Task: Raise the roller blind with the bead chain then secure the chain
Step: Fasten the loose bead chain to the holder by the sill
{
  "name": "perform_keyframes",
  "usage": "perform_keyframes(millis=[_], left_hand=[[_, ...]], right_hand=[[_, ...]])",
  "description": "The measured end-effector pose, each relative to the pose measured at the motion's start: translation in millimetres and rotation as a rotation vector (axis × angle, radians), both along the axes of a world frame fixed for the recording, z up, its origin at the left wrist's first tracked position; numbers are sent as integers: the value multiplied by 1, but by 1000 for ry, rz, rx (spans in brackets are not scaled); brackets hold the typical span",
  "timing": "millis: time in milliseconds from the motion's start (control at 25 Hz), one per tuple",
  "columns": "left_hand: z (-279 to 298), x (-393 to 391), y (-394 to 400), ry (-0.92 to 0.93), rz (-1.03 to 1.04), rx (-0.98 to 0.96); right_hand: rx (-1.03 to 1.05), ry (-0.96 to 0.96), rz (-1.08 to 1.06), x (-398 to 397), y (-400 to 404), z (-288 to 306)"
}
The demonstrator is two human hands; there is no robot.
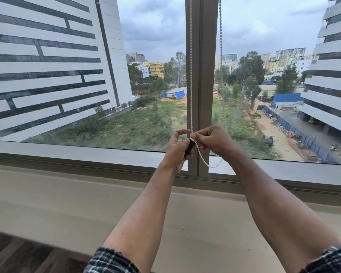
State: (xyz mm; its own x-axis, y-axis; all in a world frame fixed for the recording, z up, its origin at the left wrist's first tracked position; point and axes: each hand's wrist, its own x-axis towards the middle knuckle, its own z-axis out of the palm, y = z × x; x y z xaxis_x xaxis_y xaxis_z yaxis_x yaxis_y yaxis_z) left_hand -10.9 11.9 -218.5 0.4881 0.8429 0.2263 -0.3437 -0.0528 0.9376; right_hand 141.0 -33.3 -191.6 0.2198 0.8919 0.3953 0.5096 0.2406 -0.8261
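Pinching the bead chain (191, 99) against the window's centre post (202, 75), the right hand (213, 139) is working it into a black holder (189, 147) gripped by the left hand (176, 148), so with no blind showing, raising seems done and securing remains.

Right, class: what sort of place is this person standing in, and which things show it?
Probably an upper-floor room in a city building: a big window looks down on lower roofs and trees, with a deep sill and a blind's bead chain.
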Motion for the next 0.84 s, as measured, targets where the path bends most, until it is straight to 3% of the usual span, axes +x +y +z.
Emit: perform_keyframes(millis=[320, 440, 600, 840], left_hand=[[-11, 10, -4, -45, -88, -160], [-13, 10, -4, -59, -64, -128], [-19, 15, -7, -37, 28, -40], [-29, 21, -5, -15, 60, -57]], right_hand=[[-20, -4, 26, 1, -3, 4], [-30, 117, -40, -3, -5, 3], [-60, 54, -219, -11, -4, -2], [6, -27, -259, -13, 2, -15]])
